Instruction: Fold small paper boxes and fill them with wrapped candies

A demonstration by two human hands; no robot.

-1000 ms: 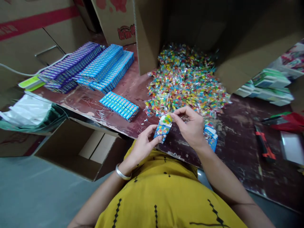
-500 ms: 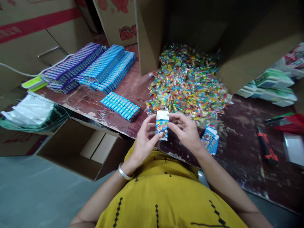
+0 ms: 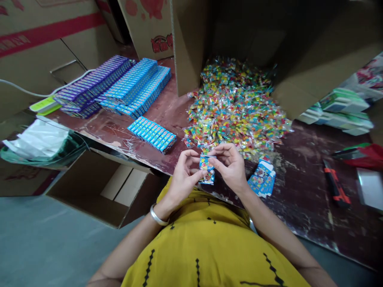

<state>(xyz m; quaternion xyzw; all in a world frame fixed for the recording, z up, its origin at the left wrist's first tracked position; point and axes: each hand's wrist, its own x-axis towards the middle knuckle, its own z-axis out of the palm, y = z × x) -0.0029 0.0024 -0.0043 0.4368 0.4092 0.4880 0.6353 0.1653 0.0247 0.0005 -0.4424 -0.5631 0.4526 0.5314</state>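
We hold a small blue printed carton [image 3: 206, 172] between both hands above the near table edge [image 3: 143, 157]: left hand [image 3: 183, 177] pinching its left side, right hand [image 3: 229, 167] pinching its top. A heap of wrapped sweets [image 3: 236, 107] lies just beyond; flat cartons [image 3: 263, 180] sit beside our right wrist, filled blue boxes [image 3: 152, 133] to the left.

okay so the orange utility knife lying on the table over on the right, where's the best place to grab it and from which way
Probably the orange utility knife is best gripped across its long handle near the middle, coming from above: it lies flat on the table with bare tabletop along both sides.
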